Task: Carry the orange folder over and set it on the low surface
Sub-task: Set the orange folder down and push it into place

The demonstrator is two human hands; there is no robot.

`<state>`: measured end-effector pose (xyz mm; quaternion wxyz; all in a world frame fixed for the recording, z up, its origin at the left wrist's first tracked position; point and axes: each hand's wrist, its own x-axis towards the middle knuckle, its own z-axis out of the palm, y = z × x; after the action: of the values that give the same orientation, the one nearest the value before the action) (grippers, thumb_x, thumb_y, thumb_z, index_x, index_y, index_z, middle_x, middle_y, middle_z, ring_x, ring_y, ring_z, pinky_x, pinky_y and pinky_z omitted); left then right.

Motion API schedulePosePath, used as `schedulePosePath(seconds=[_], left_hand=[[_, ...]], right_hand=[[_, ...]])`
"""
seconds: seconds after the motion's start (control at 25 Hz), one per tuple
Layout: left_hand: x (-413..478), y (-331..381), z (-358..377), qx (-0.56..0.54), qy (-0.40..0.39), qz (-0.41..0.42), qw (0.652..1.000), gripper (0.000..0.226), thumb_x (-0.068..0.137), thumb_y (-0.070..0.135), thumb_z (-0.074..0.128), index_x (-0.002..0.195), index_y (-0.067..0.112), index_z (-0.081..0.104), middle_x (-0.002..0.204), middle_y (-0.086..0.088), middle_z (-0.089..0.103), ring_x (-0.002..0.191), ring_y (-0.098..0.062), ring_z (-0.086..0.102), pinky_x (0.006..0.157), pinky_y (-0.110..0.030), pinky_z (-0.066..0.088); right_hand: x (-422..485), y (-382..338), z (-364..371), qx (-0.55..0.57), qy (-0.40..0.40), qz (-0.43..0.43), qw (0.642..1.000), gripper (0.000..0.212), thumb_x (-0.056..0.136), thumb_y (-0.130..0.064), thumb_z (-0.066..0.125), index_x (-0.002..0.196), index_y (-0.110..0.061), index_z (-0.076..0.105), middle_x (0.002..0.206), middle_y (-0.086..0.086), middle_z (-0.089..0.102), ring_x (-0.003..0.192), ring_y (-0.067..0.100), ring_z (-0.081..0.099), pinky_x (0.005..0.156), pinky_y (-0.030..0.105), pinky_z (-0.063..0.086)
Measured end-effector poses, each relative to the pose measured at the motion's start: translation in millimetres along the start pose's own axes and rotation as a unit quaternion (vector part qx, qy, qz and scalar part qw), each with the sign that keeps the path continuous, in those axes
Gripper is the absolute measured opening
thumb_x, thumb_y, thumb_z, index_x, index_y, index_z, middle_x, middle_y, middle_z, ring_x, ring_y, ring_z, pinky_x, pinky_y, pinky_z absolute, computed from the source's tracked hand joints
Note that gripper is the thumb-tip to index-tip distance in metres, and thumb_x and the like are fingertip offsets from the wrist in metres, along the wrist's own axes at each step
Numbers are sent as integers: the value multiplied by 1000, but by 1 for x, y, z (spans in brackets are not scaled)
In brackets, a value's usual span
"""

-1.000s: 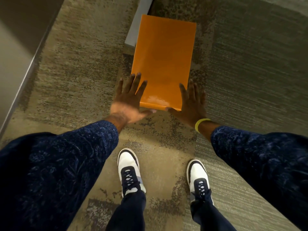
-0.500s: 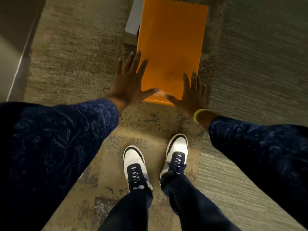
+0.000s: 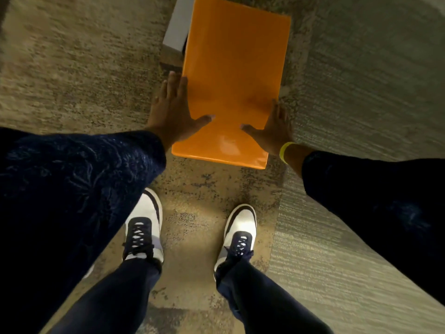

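Note:
A glossy orange folder (image 3: pixel 234 78) is held flat in front of me, above the carpet. My left hand (image 3: pixel 172 112) grips its left edge, thumb on top and fingers along the side. On the right edge sits my right hand (image 3: pixel 274 127), thumb lying on the cover, a yellow band at the wrist. Under the folder's far left corner a grey-white low surface (image 3: pixel 177 27) shows; most of it is hidden by the folder.
Mottled tan carpet (image 3: pixel 79 68) spreads to the left and greyer striped carpet (image 3: pixel 361 80) to the right. My two feet in white and dark sneakers (image 3: pixel 144 227) (image 3: pixel 239 232) stand on the carpet below the folder.
The folder has come closer to me and my hands have slid further up its sides, thumbs now well onto the cover. My feet have stepped apart again.

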<state>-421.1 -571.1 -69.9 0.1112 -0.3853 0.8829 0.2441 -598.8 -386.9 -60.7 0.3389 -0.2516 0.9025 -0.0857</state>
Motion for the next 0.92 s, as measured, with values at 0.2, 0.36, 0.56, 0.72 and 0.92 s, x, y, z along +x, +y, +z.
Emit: schedulePosePath(seconds=[0.2,0.36,0.56,0.72,0.92], left_hand=[[16,-23,28,-196,-103,-76,972,135,65,69,75,156,15,-8,166,-13,13,151,-30,18,120,-54,24],[15,-36,53,-376,-61,-38,924,106,70,38,85,151,18,20,136,2,51,110,-9,57,80,-17,49],[18,-33,66,-479,-32,-61,875,100,68,25,88,149,21,29,126,4,58,102,-4,61,69,-11,52],[21,-35,66,-479,-12,-50,876,96,67,25,89,146,21,35,120,7,63,97,2,66,70,-12,54],[48,-35,45,-447,-4,-6,895,94,71,24,86,148,17,33,115,13,61,90,20,60,63,0,46]], right_hand=[[16,-1,26,111,36,56,992,125,73,-64,71,155,-17,-11,166,13,-2,152,34,12,116,52,25],[22,6,40,195,85,41,976,128,66,-65,76,156,-21,-5,165,8,15,146,30,30,109,46,35],[19,17,46,352,83,74,929,91,69,-41,86,142,-18,38,123,-7,56,97,3,59,81,24,49],[21,15,44,382,71,89,917,82,66,-42,87,134,-20,46,117,-8,59,95,5,60,82,30,52],[34,0,32,407,80,85,906,70,68,-40,86,124,-23,49,121,-2,62,105,19,63,92,45,55]])
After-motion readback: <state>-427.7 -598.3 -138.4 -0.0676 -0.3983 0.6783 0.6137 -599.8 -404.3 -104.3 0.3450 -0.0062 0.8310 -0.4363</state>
